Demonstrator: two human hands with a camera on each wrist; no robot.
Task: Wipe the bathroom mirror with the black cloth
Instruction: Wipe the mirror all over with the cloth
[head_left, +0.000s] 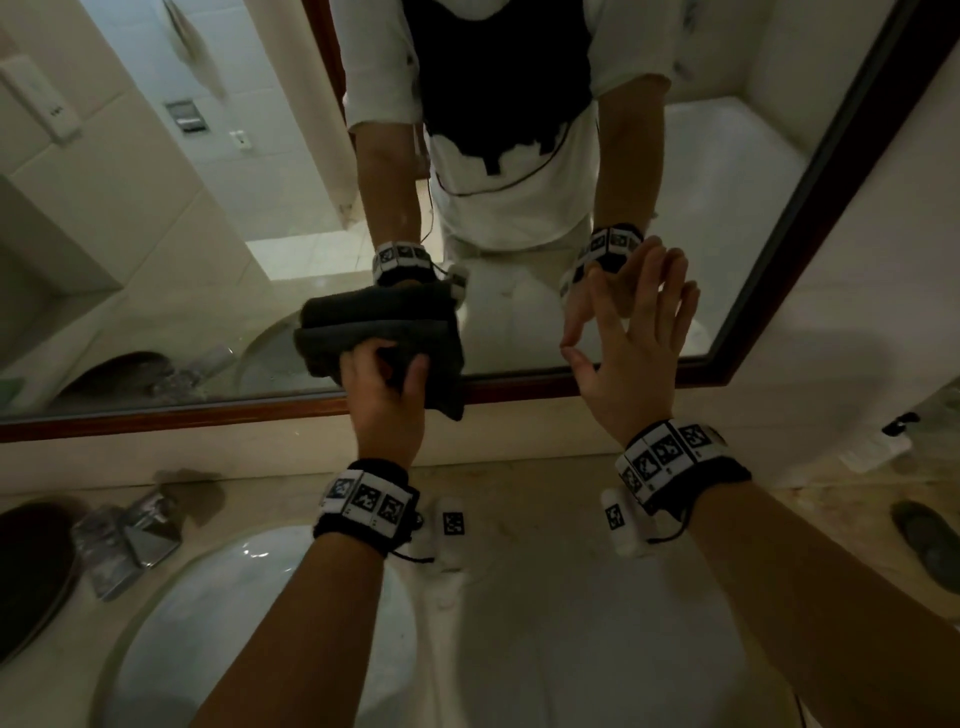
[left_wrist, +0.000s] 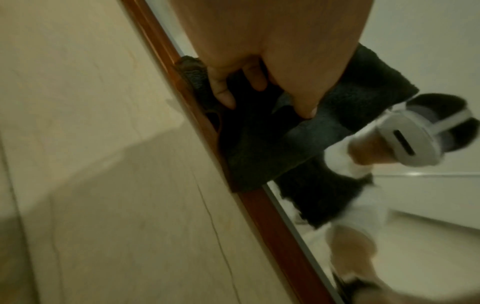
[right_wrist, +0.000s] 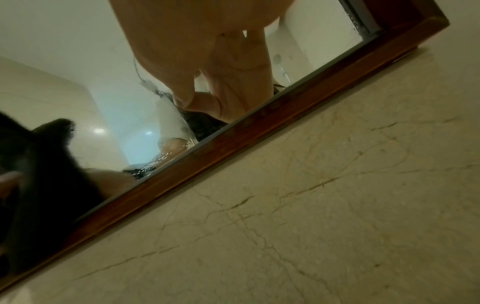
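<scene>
Pressing the folded black cloth (head_left: 382, 332) against the lower part of the bathroom mirror (head_left: 249, 171), our left hand (head_left: 382, 387) clenches the fabric, thumb and fingers curled into its folds so that a thick flat pad meets the glass rather than a loose edge. The left wrist view shows the cloth (left_wrist: 275, 144) bunched under the fingers (left_wrist: 223, 90) and lying over the brown wooden frame (left_wrist: 272, 211), which suggests that the pass in hand runs along the bottom edge of the mirror, just to the left of its middle. Our right hand (head_left: 631, 343) holds nothing: it is spread open with straight fingers set against the glass to the right of the cloth, well apart from it, and its reflection meets it at the fingertips; we judge that it steadies the body over the counter while the other arm works. In the right wrist view the same hand (right_wrist: 207, 67) lies just above the frame (right_wrist: 233, 142), near the mirror's right lower corner, and small water drops show on the glass close to the frame. Below the mirror, nearer to us, a white basin (head_left: 249, 597) sits in the pale marble counter (head_left: 571, 597), with a chrome tap (head_left: 130, 530) at its far left. How much of the glass is already wiped we cannot tell; the upper area is mostly out of view. The open palm may leave fresh marks that need a later pass.
</scene>
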